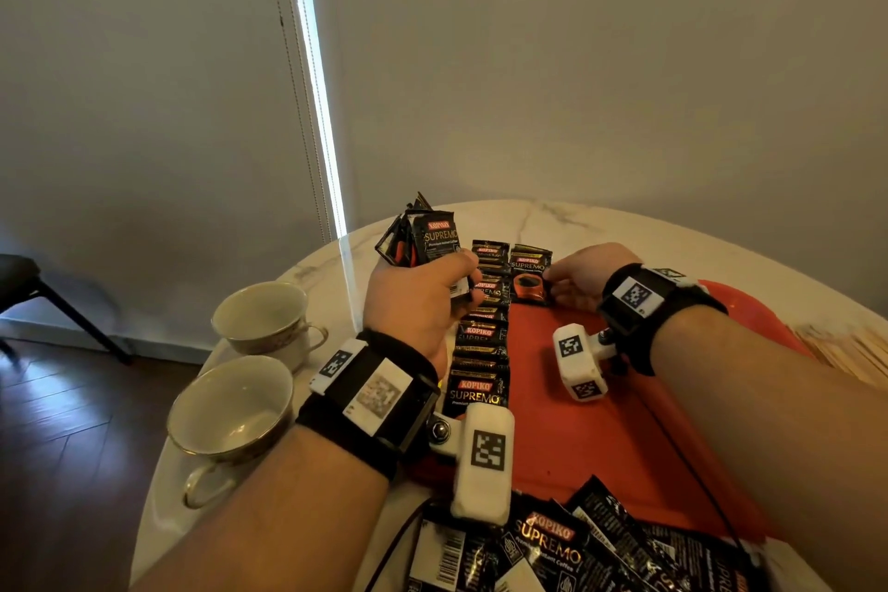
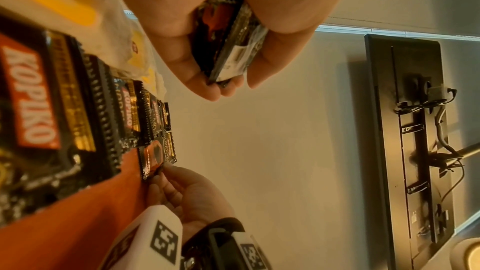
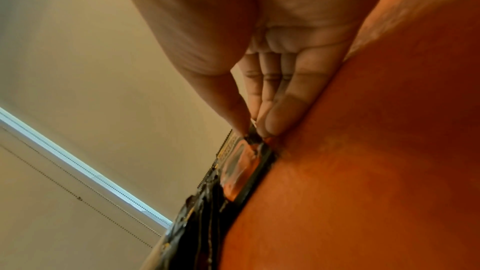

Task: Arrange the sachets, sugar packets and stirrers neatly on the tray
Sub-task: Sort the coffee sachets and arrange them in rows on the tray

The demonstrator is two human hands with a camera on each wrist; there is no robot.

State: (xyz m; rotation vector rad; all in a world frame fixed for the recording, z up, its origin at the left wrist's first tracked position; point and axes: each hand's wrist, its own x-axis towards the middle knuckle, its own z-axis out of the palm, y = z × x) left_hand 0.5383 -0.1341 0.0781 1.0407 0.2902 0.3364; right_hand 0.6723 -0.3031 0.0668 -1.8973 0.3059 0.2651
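A red tray lies on the round marble table. Along its left edge runs an overlapping column of black Kopiko coffee sachets. My left hand hovers above that column and grips a fanned bundle of sachets, seen close in the left wrist view as the same bundle. My right hand pinches the right edge of a single sachet lying at the tray's far end beside the column; thumb and fingertips meet on that sachet.
Two empty teacups stand left of the tray. A loose heap of sachets lies at the near table edge. Wooden stirrers lie at the right. A dark chair stands off to the left.
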